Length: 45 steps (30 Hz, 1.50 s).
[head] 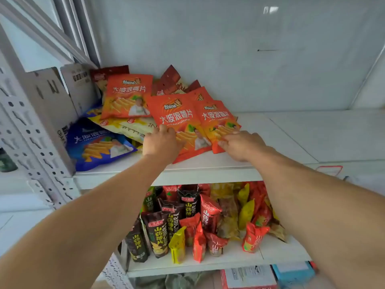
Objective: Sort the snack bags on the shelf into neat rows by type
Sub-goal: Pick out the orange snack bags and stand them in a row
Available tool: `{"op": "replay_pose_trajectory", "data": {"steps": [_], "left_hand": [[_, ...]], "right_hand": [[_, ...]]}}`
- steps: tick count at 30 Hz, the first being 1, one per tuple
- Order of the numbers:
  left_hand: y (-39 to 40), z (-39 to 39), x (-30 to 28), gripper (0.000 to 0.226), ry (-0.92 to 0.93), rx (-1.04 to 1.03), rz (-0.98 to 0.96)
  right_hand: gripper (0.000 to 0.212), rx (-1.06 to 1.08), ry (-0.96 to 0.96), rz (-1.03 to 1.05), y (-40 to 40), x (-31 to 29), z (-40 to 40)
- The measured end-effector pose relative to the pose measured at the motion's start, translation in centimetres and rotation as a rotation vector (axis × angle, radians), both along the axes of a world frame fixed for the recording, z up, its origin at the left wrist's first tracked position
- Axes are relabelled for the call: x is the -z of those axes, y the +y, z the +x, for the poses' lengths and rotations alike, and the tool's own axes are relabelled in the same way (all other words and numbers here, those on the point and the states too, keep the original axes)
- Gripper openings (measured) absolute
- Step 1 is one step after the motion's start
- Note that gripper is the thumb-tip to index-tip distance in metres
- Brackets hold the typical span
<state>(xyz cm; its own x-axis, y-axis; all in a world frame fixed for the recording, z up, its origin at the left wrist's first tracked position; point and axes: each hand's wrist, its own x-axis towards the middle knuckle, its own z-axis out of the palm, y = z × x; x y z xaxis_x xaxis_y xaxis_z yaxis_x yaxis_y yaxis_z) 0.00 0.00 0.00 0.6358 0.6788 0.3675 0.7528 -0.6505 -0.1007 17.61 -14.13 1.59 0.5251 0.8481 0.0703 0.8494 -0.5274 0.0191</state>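
On the upper white shelf (281, 138) lie several orange-red chip bags. My left hand (161, 142) grips the lower left edge of one orange bag (177, 117). My right hand (241, 144) pinches the bottom of the neighbouring orange bag (218, 119), which overlaps the first on its right. A third orange bag (127, 97) leans behind them to the left. A blue chip bag (98, 142) and a yellow bag (129, 128) lie at the shelf's left. Dark red bags (170, 80) are piled at the back.
Grey cardboard boxes (56, 101) stand at the upper shelf's left end beside a perforated metal post (27, 130). The right half of the upper shelf is bare. The lower shelf (270, 253) holds several upright dark, red and yellow snack packs (158, 236).
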Motion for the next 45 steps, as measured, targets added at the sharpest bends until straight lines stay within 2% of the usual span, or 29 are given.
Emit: {"op": "replay_pose_trajectory", "data": {"steps": [6, 9, 11, 16, 19, 22, 23, 29, 32, 37, 41, 45], "left_hand": [[1.3, 3.3, -0.3, 0.098, -0.343, -0.229, -0.332], [2.0, 4.6, -0.3, 0.121, -0.540, -0.289, -0.488], [2.4, 5.1, -0.4, 0.127, -0.647, -0.309, -0.586], [3.4, 5.8, -0.2, 0.125, -0.896, -0.324, -0.742], [3.4, 5.6, 0.7, 0.105, -1.061, -0.281, -0.795], [3.0, 5.3, 1.4, 0.084, -1.229, -0.196, -0.870], [3.0, 5.2, 1.6, 0.081, -1.265, -0.168, -0.894], [3.2, 4.7, 2.3, 0.074, -1.313, 0.038, -1.005], [2.8, 5.1, 2.1, 0.061, -1.332, 0.145, -1.070], [0.6, 8.1, 1.5, 0.038, -1.338, 0.321, -1.300], [-2.9, 13.0, 1.3, 0.039, -1.275, 0.437, -1.495], [-7.9, 19.2, 0.9, 0.037, -1.209, 0.564, -1.573]], "right_hand": [[0.055, 0.008, 0.049, 0.119, 3.2, 0.3, 3.8], [0.066, 0.082, 0.159, 0.195, 4.6, 0.7, 5.4], [0.083, 0.148, 0.260, 0.230, 5.4, 1.0, 6.5], [0.129, 0.335, 0.484, 0.267, 6.7, 2.0, 8.5], [0.131, 0.380, 0.498, 0.309, 7.1, 2.3, 8.7], [0.143, 0.383, 0.610, 0.379, 7.1, 2.5, 9.1], [0.138, 0.372, 0.640, 0.406, 7.0, 2.6, 9.3], [0.067, 0.294, 0.949, 0.652, 5.9, 2.7, 10.3], [0.043, 0.300, 1.032, 0.727, 4.2, 1.9, 11.3], [0.038, 0.281, 1.070, 0.916, -1.0, 1.1, 14.9], [0.028, 0.268, 1.038, 0.930, -6.1, 0.8, 19.0], [0.012, 0.313, 1.033, 0.973, -11.1, 0.6, 24.4]]}}
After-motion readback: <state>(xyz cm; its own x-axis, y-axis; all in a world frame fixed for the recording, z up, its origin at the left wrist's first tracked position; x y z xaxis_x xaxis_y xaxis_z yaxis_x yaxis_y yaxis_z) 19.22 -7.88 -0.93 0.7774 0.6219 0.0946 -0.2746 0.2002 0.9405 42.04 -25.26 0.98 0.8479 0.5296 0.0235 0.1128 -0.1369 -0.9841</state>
